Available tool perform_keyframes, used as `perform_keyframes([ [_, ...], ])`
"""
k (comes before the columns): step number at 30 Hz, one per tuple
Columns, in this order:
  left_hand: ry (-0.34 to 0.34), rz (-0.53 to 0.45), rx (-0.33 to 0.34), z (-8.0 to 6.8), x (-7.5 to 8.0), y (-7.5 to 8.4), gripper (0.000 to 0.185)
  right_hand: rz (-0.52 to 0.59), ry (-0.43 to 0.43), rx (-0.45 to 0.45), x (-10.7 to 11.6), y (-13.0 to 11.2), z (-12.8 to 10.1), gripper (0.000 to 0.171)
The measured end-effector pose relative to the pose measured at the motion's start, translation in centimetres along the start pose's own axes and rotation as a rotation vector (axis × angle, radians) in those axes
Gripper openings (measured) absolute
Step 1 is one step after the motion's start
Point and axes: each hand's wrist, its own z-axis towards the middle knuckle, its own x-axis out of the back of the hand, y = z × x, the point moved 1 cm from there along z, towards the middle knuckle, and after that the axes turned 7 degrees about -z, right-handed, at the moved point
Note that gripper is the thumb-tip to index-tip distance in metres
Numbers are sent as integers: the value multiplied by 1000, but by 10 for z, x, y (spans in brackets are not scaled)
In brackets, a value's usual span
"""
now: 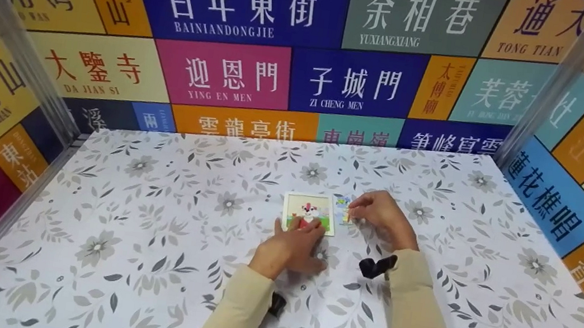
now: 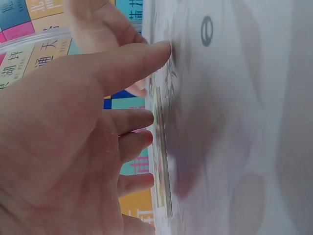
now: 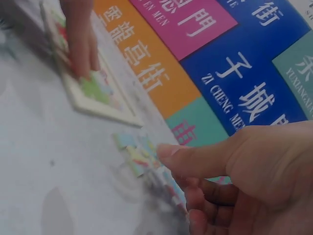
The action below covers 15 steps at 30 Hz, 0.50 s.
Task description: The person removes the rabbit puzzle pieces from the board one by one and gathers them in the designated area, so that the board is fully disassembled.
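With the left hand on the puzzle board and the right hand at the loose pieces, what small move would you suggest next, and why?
Probably pinch one loose piece with the right hand and lift it toward the puzzle board. The pieces lie on the tablecloth just right of the board, the right fingertips already touch them, and the left hand presses the board's near edge, so it should stay put.

Glossy card puzzle — matt tablecloth
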Motion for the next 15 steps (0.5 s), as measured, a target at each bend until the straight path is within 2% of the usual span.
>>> perform_keyframes([
  [3, 10, -14, 2, 2, -1, 2, 78, -11, 26, 28, 3, -9, 2, 23],
  [6, 21, -19, 2, 3, -3, 3, 77, 22, 35, 47, 1, -19, 6, 25],
  [12, 22, -15, 9, 4, -3, 4, 78, 93, 54, 118, -16, -37, 17, 27],
  [15, 15, -13, 13, 4, -2, 3, 78, 105, 22, 124, -27, -45, 23, 26],
])
